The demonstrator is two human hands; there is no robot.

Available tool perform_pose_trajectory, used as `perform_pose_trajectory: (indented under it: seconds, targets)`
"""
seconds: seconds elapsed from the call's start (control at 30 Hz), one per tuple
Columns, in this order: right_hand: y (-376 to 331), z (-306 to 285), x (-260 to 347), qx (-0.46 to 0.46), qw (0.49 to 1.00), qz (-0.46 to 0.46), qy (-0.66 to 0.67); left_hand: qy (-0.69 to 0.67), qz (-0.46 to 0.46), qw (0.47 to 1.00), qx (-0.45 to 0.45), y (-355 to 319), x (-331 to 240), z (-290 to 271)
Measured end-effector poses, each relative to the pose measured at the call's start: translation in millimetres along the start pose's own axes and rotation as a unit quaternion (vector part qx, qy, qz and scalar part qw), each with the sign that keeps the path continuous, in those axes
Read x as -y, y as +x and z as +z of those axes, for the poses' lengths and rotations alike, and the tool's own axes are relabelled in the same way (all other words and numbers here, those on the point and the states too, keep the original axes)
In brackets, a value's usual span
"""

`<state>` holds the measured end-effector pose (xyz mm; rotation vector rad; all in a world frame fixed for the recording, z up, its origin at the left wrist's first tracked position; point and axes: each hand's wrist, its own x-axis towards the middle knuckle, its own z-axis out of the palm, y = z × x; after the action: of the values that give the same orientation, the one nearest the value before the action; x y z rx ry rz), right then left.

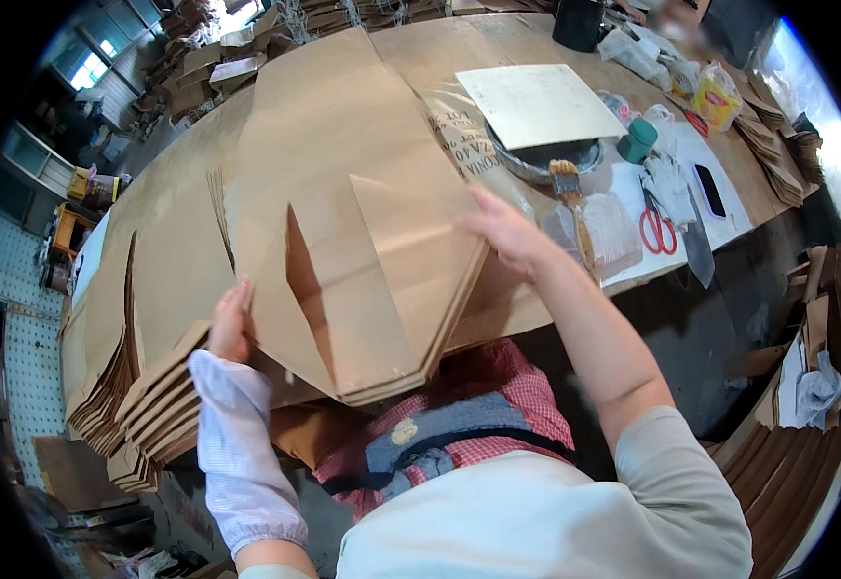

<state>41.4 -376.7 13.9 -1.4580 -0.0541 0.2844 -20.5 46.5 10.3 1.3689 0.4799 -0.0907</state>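
Observation:
A short stack of brown kraft paper bags (pixel 329 261) lies in front of me, its bottom end reaching past the table's near edge. The top bag has a folded flap and a dark slit-like opening on its left half. My left hand (pixel 230 323) touches the stack's left edge, its fingers stretched out and held upright. Over the right edge of the top bag is my right hand (pixel 505 232), slightly blurred, fingers extended and thumb apart. More fanned-out bags (pixel 165 386) lie beside my left forearm.
Right on the table are a brush (pixel 575 207), a basin (pixel 589 157) partly covered by a white board (pixel 536 104), a green-lidded jar (pixel 638 140), red-handled scissors (pixel 657 232) and a phone (pixel 709 191). A dark bucket (pixel 578 24) stands behind. Stacked brown paper (pixel 787 463) is at lower right.

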Motion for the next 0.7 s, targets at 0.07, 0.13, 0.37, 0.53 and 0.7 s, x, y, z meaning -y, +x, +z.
perform_pose_trajectory:
  seconds: [0.07, 0.13, 0.37, 0.53, 0.7]
  targets:
    - [20, -17, 18, 0.039, 0.997, 0.043, 0.051, -0.016, -0.024, 0.998, 0.052, -5, -29, 11]
    - [4, 16, 67, -0.036, 0.998, 0.039, -0.017, 0.006, -0.007, 0.998, 0.06, -12, -50, 4]
    - [21, -13, -12, -0.043, 0.999, 0.013, 0.023, 0.117, 0.036, 0.992, -0.025, 9, 18, 4]
    - [-18, -14, -34, 0.139, 0.95, 0.054, 0.275, -0.182, -0.142, 0.973, 0.002, 13, 27, 5]
    - [-76, 28, -89, 0.253, 0.738, -0.296, -0.551, -0.141, -0.128, 0.981, 0.024, 22, 23, 10]
